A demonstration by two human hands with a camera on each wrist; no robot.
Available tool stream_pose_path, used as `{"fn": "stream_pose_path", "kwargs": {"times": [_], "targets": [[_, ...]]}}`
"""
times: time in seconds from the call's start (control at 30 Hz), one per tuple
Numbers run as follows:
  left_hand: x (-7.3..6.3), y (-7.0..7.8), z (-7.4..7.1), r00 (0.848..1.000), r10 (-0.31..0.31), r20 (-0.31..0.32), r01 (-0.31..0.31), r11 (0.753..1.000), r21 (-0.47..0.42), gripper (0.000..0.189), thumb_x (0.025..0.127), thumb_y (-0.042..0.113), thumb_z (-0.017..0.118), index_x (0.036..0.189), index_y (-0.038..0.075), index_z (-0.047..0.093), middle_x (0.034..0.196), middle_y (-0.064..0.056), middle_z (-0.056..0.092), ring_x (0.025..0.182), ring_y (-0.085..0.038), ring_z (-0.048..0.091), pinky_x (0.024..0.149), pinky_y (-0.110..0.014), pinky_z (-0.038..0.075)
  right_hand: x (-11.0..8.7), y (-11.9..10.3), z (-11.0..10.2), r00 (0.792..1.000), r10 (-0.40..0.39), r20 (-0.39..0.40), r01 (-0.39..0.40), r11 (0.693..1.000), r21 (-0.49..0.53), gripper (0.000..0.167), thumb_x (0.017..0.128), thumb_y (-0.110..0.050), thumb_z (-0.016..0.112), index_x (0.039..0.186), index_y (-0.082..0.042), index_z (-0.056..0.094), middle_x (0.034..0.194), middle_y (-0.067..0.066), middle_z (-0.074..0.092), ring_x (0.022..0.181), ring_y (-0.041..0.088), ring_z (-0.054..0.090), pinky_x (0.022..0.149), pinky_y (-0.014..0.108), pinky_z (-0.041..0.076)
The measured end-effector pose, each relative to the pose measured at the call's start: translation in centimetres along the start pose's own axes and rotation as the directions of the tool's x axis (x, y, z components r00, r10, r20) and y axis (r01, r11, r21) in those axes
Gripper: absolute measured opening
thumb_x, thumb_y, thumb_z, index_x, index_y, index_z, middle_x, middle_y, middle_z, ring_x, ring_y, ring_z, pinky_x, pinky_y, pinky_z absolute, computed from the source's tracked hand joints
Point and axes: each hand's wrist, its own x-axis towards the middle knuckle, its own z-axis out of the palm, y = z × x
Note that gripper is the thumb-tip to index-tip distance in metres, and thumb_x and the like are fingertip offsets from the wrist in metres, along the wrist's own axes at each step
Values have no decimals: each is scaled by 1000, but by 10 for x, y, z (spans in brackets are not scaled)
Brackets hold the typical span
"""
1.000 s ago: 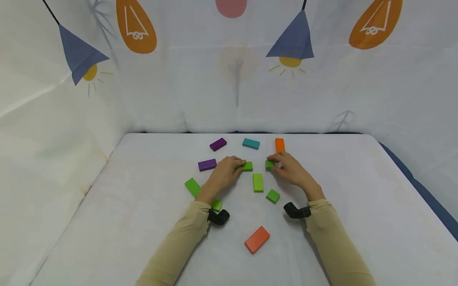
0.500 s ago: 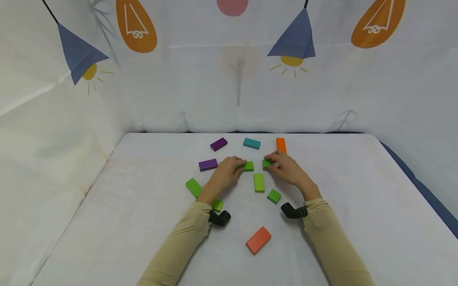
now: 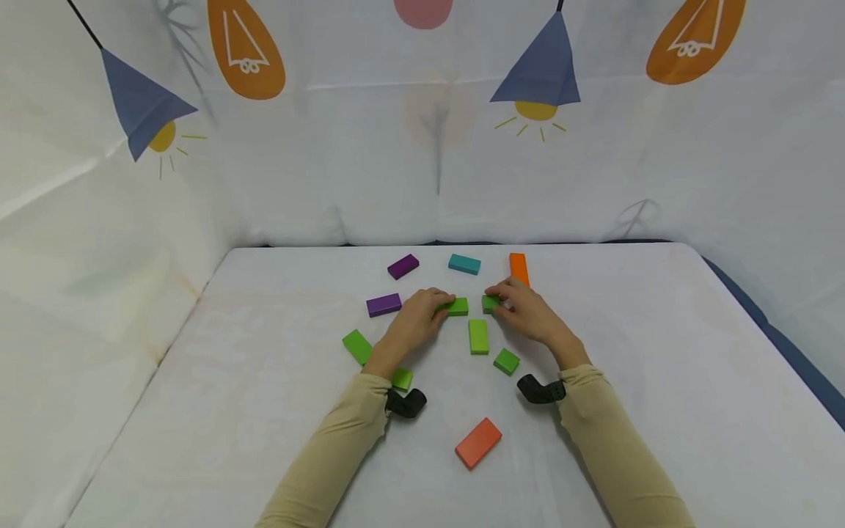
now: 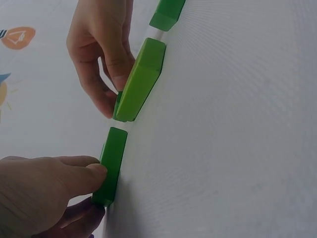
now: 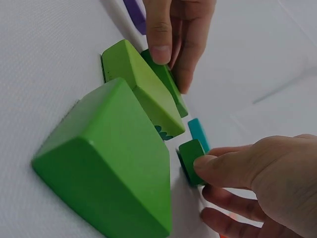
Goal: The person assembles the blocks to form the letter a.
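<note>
My left hand (image 3: 416,317) pinches a long green block (image 3: 458,306) between thumb and fingers. In the left wrist view its thumb lies against the near side of that block (image 4: 112,163). Across a small gap, my right hand (image 3: 533,315) grips a small dark green block (image 3: 489,304), also visible in the right wrist view as a small block (image 5: 190,157) at the thumb tip. Just in front of the gap lies a light green block (image 3: 478,336), lengthwise. A short green block (image 3: 506,361) sits on the table below the right hand.
Behind the hands lie two purple blocks (image 3: 383,304), a teal block (image 3: 465,264) and an orange block (image 3: 518,269). Two green blocks (image 3: 356,345) lie by the left forearm, one partly covered. A red-orange block (image 3: 478,443) rests nearer on the white table (image 3: 231,411).
My right hand has slid left with the small green block, narrowing the gap to the long green block. The left hand has stayed in place, still gripping its block.
</note>
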Motion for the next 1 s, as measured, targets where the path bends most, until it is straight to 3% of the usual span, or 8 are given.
{"fn": "stream_pose_path", "kwargs": {"times": [0.57,1.0], "targets": [[-3,1,0,999,-32,17,32,1000,1,34,93,9,57,127,9,59,125,-7,62,117,-23,56,102,-34,43,1,-4,8,999,-31,-21,31,999,8,33,91,-8,59,124,-5,58,114,12,54,105,27,55,90,43,49],[-1,2,3,1000,-22,-10,22,1000,3,33,93,8,58,126,8,60,125,-7,62,116,-23,56,101,-34,44,3,-3,11,996,-81,-41,82,997,6,27,90,-8,60,117,-7,61,112,10,56,102,25,56,87,41,49]]}}
